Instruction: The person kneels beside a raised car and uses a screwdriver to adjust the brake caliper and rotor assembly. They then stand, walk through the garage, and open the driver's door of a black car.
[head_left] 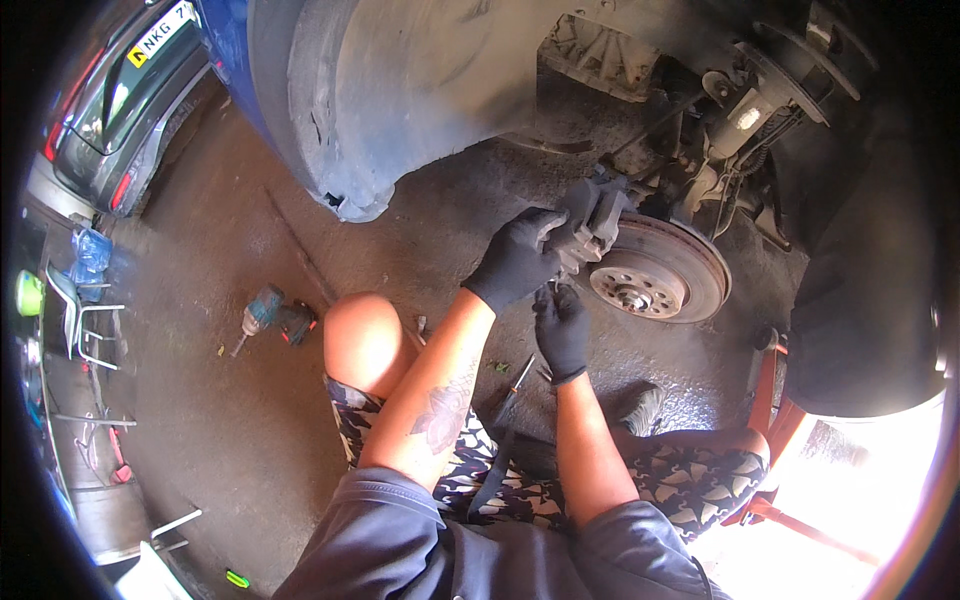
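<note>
My left hand [513,262], in a black glove, grips the near left side of a grey brake caliper [597,222], its fingers curled against the metal. The caliper sits at the left edge of a brake disc [688,262], which has a rusty rim and a drilled hub. Just below the caliper, my right hand [563,332], also gloved in black, is closed with its fingertips pinched up against the caliper's lower end. Whatever lies between those fingertips is too small to make out. Beneath my hands, a screwdriver [520,377] lies between my legs.
A teal and black power tool [270,316] lies on the floor at left. A suspension strut [745,125] rises behind the disc, and a wheel-arch liner [390,100] hangs overhead. An orange-red stand [768,385] is at right. A dark car [125,110] and a chair [80,315] are far left.
</note>
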